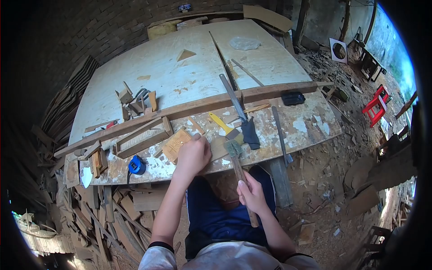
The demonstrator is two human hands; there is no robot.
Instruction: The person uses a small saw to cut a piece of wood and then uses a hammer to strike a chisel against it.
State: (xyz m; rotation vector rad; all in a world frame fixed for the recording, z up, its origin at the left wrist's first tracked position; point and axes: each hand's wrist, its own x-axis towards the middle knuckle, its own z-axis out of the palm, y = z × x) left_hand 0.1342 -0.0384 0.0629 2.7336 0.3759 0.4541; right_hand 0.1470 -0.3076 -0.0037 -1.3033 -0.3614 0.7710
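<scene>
In my right hand [253, 192] is a hammer [238, 168], its wooden handle gripped partway down and its worn, greenish head raised toward the bench edge. My left hand [195, 155] is closed in a fist at the near edge; what its fingers hold, if anything, is hidden. A flat brown board [218, 149] lies just right of that fist. Left of it is a light wooden block [176, 143] with markings on its face. A yellow-handled paintbrush [220, 122] lies beyond the hammer head, next to a black cloth-like piece [250, 133].
A long wooden beam [193, 105] crosses the workbench [315, 119]. Nearby lie a blue tape measure [137, 165], a wooden frame [143, 138], a metal ruler [231, 96], a dark bar [278, 130] and a black case [293, 98]. Scrap wood [121, 220] piles below; a red stool [375, 107] stands right.
</scene>
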